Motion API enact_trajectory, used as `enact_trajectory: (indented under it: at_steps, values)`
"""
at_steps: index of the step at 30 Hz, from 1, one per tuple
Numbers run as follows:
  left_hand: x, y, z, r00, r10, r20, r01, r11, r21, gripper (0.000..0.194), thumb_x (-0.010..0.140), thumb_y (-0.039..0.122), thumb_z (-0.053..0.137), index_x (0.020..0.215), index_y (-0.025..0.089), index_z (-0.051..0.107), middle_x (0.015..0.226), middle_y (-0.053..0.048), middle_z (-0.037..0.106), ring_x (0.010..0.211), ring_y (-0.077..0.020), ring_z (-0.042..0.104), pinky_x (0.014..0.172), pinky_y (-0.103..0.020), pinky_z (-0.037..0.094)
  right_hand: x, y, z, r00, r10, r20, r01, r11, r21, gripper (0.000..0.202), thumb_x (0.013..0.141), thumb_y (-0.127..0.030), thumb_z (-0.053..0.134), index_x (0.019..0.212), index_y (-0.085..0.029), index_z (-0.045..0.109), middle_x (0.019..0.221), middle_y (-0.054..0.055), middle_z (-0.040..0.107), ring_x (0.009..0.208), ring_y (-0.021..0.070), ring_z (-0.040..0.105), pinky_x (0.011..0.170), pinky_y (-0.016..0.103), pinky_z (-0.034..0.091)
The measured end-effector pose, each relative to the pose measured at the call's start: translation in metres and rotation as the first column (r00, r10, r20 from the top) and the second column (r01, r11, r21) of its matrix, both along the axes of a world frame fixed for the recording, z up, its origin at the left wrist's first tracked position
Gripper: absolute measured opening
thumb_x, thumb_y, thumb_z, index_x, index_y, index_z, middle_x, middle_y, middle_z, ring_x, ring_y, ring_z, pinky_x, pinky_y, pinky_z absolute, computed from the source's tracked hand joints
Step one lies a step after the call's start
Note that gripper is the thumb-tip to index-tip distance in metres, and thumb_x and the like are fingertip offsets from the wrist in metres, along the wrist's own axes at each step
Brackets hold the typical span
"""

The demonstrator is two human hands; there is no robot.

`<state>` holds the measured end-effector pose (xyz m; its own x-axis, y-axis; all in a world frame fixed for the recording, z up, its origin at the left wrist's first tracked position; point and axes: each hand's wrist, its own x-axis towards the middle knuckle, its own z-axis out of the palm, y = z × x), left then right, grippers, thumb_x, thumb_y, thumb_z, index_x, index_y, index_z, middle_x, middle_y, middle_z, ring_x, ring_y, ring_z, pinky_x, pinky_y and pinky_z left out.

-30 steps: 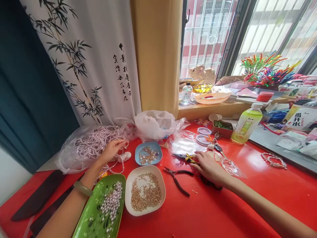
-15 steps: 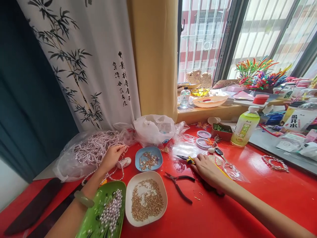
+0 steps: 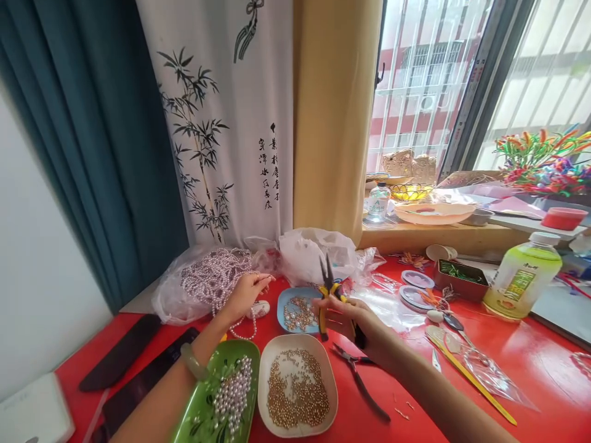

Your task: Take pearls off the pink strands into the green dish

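My right hand (image 3: 353, 314) grips needle-nose pliers (image 3: 327, 277) with yellow and black handles, their dark jaws pointing up and slightly parted, over the right edge of the blue dish (image 3: 281, 311). My left hand (image 3: 249, 295) is closed in a pinch on a strand of pinkish pearl beads (image 3: 244, 336), which hangs beneath it; the exact grip point is too small to see. Behind this hand a large pile of beaded strands (image 3: 215, 274) fills a clear plastic bag. A green tray (image 3: 187, 424) with loose pearls and a cream dish (image 3: 264, 394) with small gold beads lie in front.
Another pair of pliers (image 3: 362, 384) with dark handles lies right of the cream dish. A yellow stick (image 3: 480, 375), a drink bottle (image 3: 521, 277) and a box of green pieces (image 3: 462, 283) are farther right. At the left lies a dark flat object (image 3: 122, 354).
My right hand has lifted the yellow-handled pliers off the table and brought them left, up beside the blue dish. My left hand keeps its pinch. The view has turned left.
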<state>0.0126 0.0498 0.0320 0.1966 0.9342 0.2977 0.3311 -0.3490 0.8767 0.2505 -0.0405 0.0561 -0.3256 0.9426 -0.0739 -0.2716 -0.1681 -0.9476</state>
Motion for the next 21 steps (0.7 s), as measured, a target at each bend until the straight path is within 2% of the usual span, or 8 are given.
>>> enact_trajectory:
  at_steps: [4, 8, 12, 16, 21]
  values:
    - [0.008, -0.009, 0.012, 0.999, -0.015, 0.032, 0.016, 1.000, -0.002, 0.036, 0.074, 0.040, 0.049, 0.089, 0.011, 0.065, 0.062, -0.002, 0.056, 0.060, -0.0115, 0.049, 0.060, -0.024, 0.039, -0.020, 0.012, -0.002, 0.996, 0.074, 0.042, -0.072, 0.996, -0.055, 0.036, 0.056, -0.040, 0.071, 0.076, -0.011, 0.063, 0.082, 0.008, 0.062, 0.081, 0.0183, 0.057, 0.083, 0.033, 0.038]
    - [0.018, -0.018, 0.020, 1.000, -0.010, 0.019, 0.009, 0.999, 0.051, 0.034, 0.075, 0.040, 0.048, 0.083, 0.012, 0.066, 0.063, -0.003, 0.058, 0.062, -0.0124, 0.051, 0.062, -0.024, 0.040, -0.032, 0.016, 0.002, 0.977, 0.092, 0.193, -0.096, 0.995, 0.009, 0.036, 0.058, -0.042, 0.070, 0.075, -0.012, 0.062, 0.078, 0.005, 0.061, 0.082, 0.0173, 0.055, 0.082, 0.031, 0.038]
    - [0.019, -0.021, 0.021, 0.999, 0.031, 0.011, -0.032, 0.996, 0.088, 0.035, 0.077, 0.042, 0.046, 0.079, 0.012, 0.064, 0.062, -0.002, 0.058, 0.059, -0.0121, 0.050, 0.061, -0.024, 0.040, -0.040, 0.014, 0.005, 0.928, 0.080, 0.365, -0.118, 0.989, 0.084, 0.033, 0.063, -0.045, 0.064, 0.068, -0.014, 0.055, 0.064, -0.001, 0.052, 0.069, 0.0135, 0.050, 0.070, 0.027, 0.037]
    - [0.016, -0.020, 0.022, 0.993, 0.113, 0.036, -0.117, 0.984, 0.131, 0.036, 0.079, 0.041, 0.042, 0.081, 0.012, 0.063, 0.064, -0.003, 0.059, 0.060, -0.0123, 0.051, 0.062, -0.024, 0.041, -0.042, 0.013, 0.003, 0.879, 0.049, 0.475, -0.122, 0.985, 0.125, 0.036, 0.067, -0.049, 0.058, 0.064, -0.015, 0.047, 0.056, -0.004, 0.039, 0.055, 0.0087, 0.036, 0.056, 0.024, 0.029]
    - [0.020, -0.026, 0.024, 0.998, 0.038, -0.054, -0.031, 0.991, 0.127, 0.034, 0.080, 0.040, 0.041, 0.073, 0.013, 0.062, 0.064, -0.003, 0.060, 0.062, -0.0134, 0.053, 0.062, -0.024, 0.041, -0.046, 0.016, 0.007, 0.842, 0.013, 0.539, -0.101, 0.986, 0.134, 0.035, 0.067, -0.047, 0.055, 0.060, -0.017, 0.039, 0.053, -0.005, 0.030, 0.051, 0.0073, 0.026, 0.049, 0.023, 0.020]
